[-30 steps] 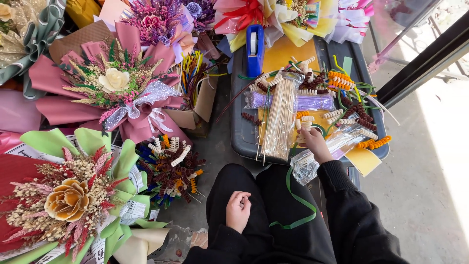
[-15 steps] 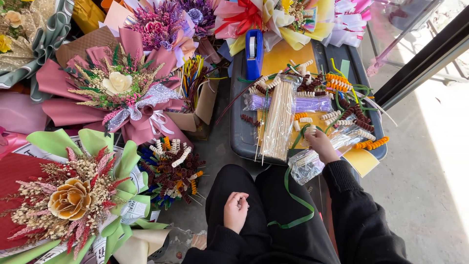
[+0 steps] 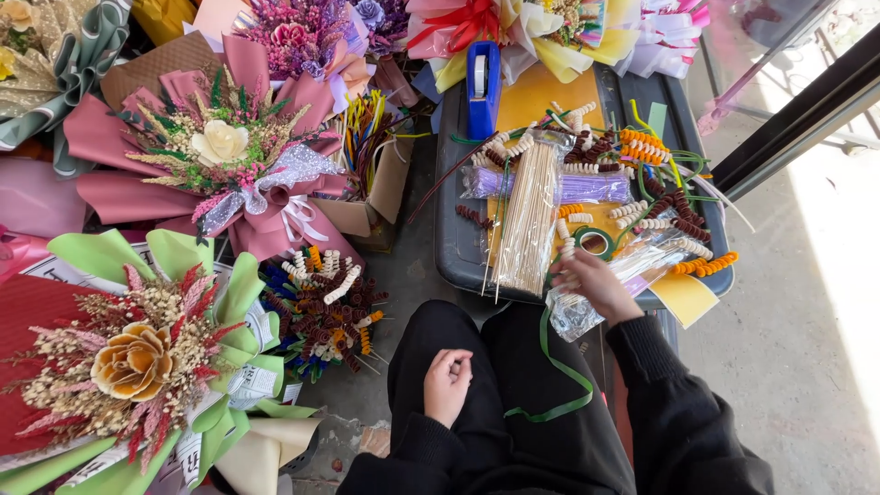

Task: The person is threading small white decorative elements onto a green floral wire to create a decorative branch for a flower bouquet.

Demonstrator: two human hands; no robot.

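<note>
Tray [image 3: 454, 247] dark grey, yellow sheet [image 3: 541, 96] on it. Tape dispenser [image 3: 483, 87] blue, white roll. Skewers [image 3: 530, 220] pale tan in clear wrap. Twisted stems [image 3: 642, 147] orange, brown, cream. Green ribbon [image 3: 550, 367] over black trousers [image 3: 513, 385]; sleeves black. Bouquet [image 3: 215, 151] wrapped dusty pink, cream rose, silver bow. Second bouquet [image 3: 137, 357] lime-green and red wrap, tan rose, red-and-cream sprigs. Purple packet [image 3: 596, 190] under the skewers.

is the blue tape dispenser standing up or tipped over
Standing upright: the blue tape dispenser rests on its base at the far edge of the dark tray, roll on top.
</note>
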